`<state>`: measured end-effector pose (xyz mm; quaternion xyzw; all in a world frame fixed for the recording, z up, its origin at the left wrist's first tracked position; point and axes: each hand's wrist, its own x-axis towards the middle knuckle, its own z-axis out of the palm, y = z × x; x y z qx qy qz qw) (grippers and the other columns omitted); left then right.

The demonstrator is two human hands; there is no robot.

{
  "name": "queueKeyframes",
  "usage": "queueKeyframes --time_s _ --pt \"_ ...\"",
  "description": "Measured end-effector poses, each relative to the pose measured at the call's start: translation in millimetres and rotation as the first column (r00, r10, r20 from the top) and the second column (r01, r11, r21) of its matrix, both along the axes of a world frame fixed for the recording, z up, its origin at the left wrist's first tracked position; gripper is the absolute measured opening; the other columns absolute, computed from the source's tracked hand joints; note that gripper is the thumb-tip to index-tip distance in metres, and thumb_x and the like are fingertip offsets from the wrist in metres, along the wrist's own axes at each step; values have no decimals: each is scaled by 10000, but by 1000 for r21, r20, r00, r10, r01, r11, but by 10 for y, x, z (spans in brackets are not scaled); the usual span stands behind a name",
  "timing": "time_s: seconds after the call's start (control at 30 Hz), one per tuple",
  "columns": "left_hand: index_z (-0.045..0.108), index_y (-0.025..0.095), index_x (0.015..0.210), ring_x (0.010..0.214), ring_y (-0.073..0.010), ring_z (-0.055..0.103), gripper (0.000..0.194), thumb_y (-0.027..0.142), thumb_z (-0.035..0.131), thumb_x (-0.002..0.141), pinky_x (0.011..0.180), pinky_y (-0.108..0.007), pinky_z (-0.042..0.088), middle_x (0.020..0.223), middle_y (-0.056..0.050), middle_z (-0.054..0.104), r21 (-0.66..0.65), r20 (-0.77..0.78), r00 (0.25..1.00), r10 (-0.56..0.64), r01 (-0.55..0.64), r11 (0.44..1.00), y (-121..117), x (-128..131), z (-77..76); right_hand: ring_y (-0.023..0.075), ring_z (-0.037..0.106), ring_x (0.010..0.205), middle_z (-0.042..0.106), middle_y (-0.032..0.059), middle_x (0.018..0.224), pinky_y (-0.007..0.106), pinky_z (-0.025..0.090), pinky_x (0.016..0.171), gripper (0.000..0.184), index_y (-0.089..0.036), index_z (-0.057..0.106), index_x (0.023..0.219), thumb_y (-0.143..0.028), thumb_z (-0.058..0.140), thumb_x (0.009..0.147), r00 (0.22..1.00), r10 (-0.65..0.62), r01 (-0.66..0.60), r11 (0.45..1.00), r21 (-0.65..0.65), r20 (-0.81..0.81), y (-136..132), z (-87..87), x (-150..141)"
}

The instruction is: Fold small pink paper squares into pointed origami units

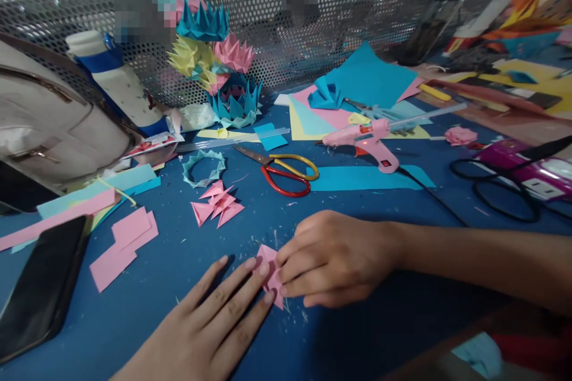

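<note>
A small folded piece of pink paper lies on the blue table between my hands. My left hand rests flat with its fingers spread, the tips touching the paper's left side. The bent fingers of my right hand pinch its right edge and hide part of it. Several folded pink triangles sit just beyond, beside a light-blue paper ring. To the left are pink paper rectangles. Scissors with one red and one yellow handle lie farther back.
A pink glue gun and its cord lie behind my right hand, near a purple power strip. At left are a black phone, a bag and a bottle. Folded paper flowers stand against a perforated metal panel.
</note>
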<state>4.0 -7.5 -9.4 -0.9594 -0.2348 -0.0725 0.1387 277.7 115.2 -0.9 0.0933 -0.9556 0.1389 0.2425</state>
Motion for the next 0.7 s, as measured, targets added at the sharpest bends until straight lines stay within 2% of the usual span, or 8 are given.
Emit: queueKeyframes --time_s 0.1,0.17,0.33,0.47,0.57,0.7 --pt "523 205 1460 1461 -223 401 443 175 259 1106 1270 -463 169 1584 -27 424 59 71 994 -85 81 995 -50 -99 22 112 682 1095 770 23 1073 299 462 677 318 -153 709 1064 -313 434 1066 1000 7 -7 1000 -18 11 1 1 1" --pt "539 235 1447 1450 -184 414 443 145 280 1099 1275 -420 184 1567 11 450 103 85 988 -126 117 988 -72 -160 51 114 684 1090 769 26 1076 298 465 679 308 -149 705 1071 -308 441 1064 1000 12 -11 999 -32 14 3 3 1" --pt "590 194 1405 1377 -182 516 462 171 232 1112 1274 -427 154 1488 -18 550 -16 -16 991 -131 131 991 4 -141 204 136 687 1095 764 36 1077 314 463 677 270 -128 697 1080 -293 487 1043 1000 18 -18 998 -58 8 6 8 -2" --pt "515 161 1469 1431 -188 450 471 257 212 1122 1263 -417 153 1545 -40 477 -79 -87 980 -180 173 982 89 -76 328 136 685 1109 764 33 1087 310 455 683 260 -138 695 1074 -300 494 1040 1000 14 -13 998 -57 18 1 5 1" --pt "459 147 1507 1473 -203 384 478 322 240 1120 1263 -430 116 1587 -50 406 -109 -121 975 -184 171 979 98 -72 341 136 684 1113 761 27 1092 314 449 674 258 -138 696 1077 -299 499 1037 1000 8 -7 999 -48 18 -4 7 2" --pt "500 102 1474 1477 -224 378 656 481 121 1096 1267 -431 130 1562 -90 440 -145 -61 984 -165 155 977 92 -66 319 122 691 1069 764 19 1067 311 437 649 290 -157 710 1050 -306 461 1052 999 -2 3 1000 -26 41 -8 24 -4"
